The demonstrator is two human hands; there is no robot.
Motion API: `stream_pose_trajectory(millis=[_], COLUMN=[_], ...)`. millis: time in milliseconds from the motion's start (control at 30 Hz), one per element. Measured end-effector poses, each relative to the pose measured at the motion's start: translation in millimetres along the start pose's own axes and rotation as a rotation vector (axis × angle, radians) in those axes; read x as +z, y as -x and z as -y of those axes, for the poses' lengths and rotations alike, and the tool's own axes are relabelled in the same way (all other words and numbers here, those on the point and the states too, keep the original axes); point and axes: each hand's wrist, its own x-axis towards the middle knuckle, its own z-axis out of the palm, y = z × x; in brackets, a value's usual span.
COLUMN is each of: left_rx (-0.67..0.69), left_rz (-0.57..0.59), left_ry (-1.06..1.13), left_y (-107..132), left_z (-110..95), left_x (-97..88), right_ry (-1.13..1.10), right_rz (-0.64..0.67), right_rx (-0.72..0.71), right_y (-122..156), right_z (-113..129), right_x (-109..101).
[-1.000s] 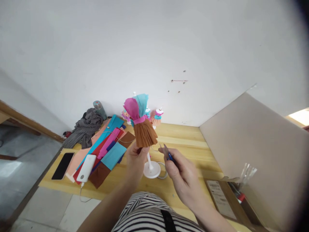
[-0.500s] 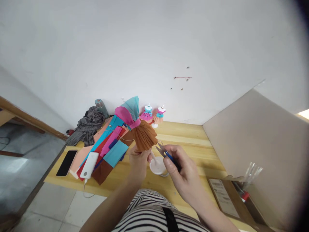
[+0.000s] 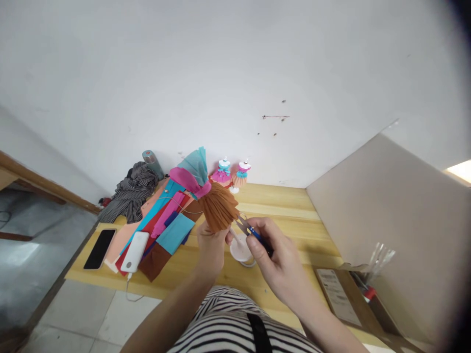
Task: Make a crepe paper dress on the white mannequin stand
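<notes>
My left hand (image 3: 211,244) is closed around the underside of a small dress form, close to its stem. The form wears a brown pleated crepe-paper skirt (image 3: 218,208), with a pink band (image 3: 203,189) and a flared pink and turquoise top (image 3: 194,166); it is tilted over to the left. Its white round base (image 3: 240,248) points toward me. My right hand (image 3: 274,250) grips small blue-handled scissors (image 3: 255,233), their blades at the skirt's lower right edge. Whether the blades touch the paper I cannot tell.
Two dressed miniature forms (image 3: 222,172) stand by the wall. Left lie folded coloured papers (image 3: 175,233), a white power bank (image 3: 135,252) with a cable, a phone (image 3: 100,249), a striped cloth (image 3: 129,191) and a flask (image 3: 153,163). A brown box (image 3: 344,296) sits right.
The scissor blades have come closer together at the skirt's edge. The paper top has tipped slightly left, and the whole view has shifted a little.
</notes>
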Motion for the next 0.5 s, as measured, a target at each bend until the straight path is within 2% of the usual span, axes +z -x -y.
stream_pose_trajectory(millis=[500], left_rx=[0.036], left_rz=[0.035], left_ry=[0.047], left_y=[-0.9], left_z=[0.9], left_x=[0.1], right_ry=[0.013], right_rz=[0.020], right_rx=[-0.012], right_y=[-2.1], right_z=[5.5], right_x=[0.4])
